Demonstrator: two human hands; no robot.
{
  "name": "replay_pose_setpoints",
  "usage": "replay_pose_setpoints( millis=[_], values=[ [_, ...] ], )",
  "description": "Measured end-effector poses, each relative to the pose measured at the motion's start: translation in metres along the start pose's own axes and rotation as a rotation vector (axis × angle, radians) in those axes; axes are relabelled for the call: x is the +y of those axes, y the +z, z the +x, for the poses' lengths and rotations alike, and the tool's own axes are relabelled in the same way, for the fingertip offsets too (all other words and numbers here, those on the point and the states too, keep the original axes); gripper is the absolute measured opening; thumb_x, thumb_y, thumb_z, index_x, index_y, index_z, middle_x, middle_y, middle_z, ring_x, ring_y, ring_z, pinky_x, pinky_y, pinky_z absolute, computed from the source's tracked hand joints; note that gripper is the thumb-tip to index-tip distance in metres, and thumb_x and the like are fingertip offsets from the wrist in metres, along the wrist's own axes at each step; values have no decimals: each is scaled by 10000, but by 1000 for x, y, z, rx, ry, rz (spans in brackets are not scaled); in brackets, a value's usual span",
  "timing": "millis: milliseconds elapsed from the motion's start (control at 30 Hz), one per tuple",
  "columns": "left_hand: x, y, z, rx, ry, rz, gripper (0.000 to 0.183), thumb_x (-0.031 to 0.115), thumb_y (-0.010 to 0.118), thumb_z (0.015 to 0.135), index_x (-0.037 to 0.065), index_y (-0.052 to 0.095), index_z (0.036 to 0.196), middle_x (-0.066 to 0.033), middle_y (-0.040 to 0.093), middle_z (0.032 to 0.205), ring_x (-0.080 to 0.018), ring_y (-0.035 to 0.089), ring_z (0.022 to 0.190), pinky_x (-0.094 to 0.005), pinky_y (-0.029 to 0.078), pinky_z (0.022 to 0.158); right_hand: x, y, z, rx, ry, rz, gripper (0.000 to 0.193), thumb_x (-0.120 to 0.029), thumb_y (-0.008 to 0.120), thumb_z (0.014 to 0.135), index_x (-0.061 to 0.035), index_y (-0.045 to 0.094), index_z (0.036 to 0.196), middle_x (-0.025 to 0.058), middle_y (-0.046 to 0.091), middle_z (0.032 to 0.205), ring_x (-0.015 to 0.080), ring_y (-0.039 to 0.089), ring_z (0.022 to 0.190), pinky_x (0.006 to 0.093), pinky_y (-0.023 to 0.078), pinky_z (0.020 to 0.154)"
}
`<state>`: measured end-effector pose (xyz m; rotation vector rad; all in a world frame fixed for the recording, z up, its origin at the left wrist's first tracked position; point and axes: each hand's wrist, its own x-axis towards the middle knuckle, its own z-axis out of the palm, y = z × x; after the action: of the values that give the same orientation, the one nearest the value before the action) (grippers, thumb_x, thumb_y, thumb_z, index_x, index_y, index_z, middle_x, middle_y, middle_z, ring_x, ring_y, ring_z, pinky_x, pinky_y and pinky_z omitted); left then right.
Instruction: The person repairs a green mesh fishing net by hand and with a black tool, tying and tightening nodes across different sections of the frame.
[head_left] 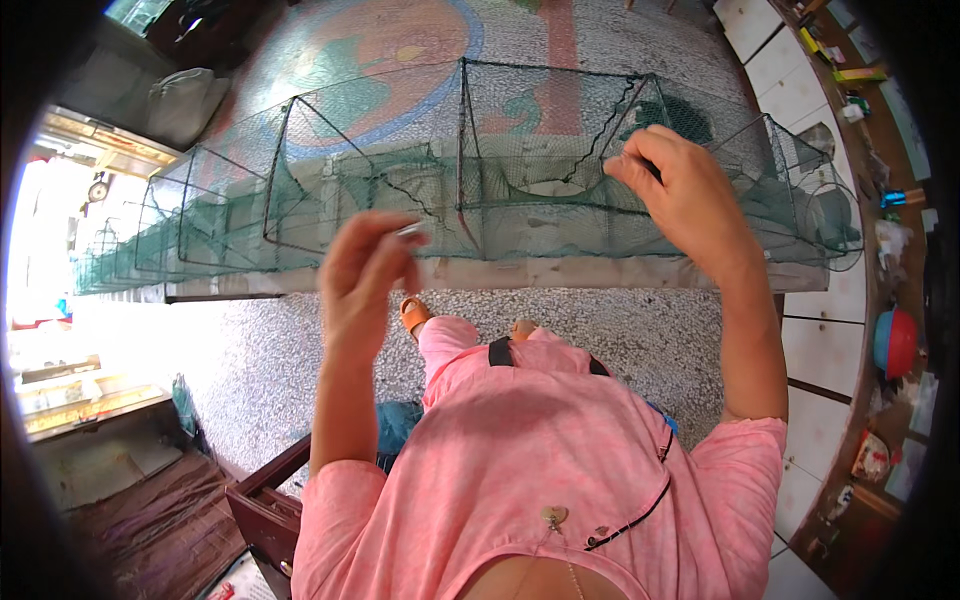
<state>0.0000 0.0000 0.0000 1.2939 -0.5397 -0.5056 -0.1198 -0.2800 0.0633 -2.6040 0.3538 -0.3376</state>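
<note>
A long green mesh net trap (pixel 540 180) with dark rectangular frames stretches across a cloth-covered bench (pixel 600 272) in front of me. My left hand (pixel 362 265) is raised before its near side, fingers curled and slightly blurred. A small shiny metal piece (pixel 410 231) shows at those fingertips; its kind is unclear. Farther right and higher, my right hand (pixel 685 190) has thumb and fingers pinched together over the netting. What they pinch, if anything, is too small to make out. Close to its fingertips, a dark cord (pixel 600 130) runs down along the mesh.
White cabinets (pixel 822 345) line the right side, with a shelf holding a red and blue bowl (pixel 895 343) and other small items. A dark wooden chair or stool (pixel 268 505) stands at my lower left. Behind the bench lies a patterned floor (pixel 400 60).
</note>
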Motion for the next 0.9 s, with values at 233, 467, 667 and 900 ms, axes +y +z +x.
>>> replay_pose_setpoints(
  millis=[233, 467, 667, 900],
  values=[
    [-16, 100, 35, -38, 73, 493, 103, 69, 521, 922, 10, 574, 988, -57, 619, 901, -82, 516, 574, -217, 414, 528, 16, 12, -3, 90, -72, 49, 306, -291, 610, 865, 3, 566, 792, 168, 605, 813, 367, 588, 762, 429, 454, 656],
    [-35, 121, 42, 20, 339, 906, 78, 60, 573, 865, 29, 611, 926, -112, 585, 862, -218, 550, 613, -307, 444, 581, 27, 16, -2, 107, -114, 96, 302, -290, 617, 861, 2, 587, 791, 174, 622, 792, 373, 599, 737, 434, 463, 636],
    [-33, 126, 38, -9, 288, 949, 79, 56, 567, 858, 35, 612, 920, -122, 602, 870, -282, 585, 693, -333, 460, 619, 29, 16, 2, 103, -154, 123, 297, -289, 634, 849, -5, 592, 777, 167, 625, 775, 357, 607, 724, 420, 465, 625],
    [-32, 131, 41, -13, 257, 1020, 82, 67, 555, 861, 52, 609, 920, -138, 609, 903, -354, 595, 823, -389, 467, 683, 30, 13, -1, 88, -174, 140, 275, -277, 645, 841, -12, 605, 784, 157, 624, 760, 352, 598, 687, 412, 463, 609]
  ],
)
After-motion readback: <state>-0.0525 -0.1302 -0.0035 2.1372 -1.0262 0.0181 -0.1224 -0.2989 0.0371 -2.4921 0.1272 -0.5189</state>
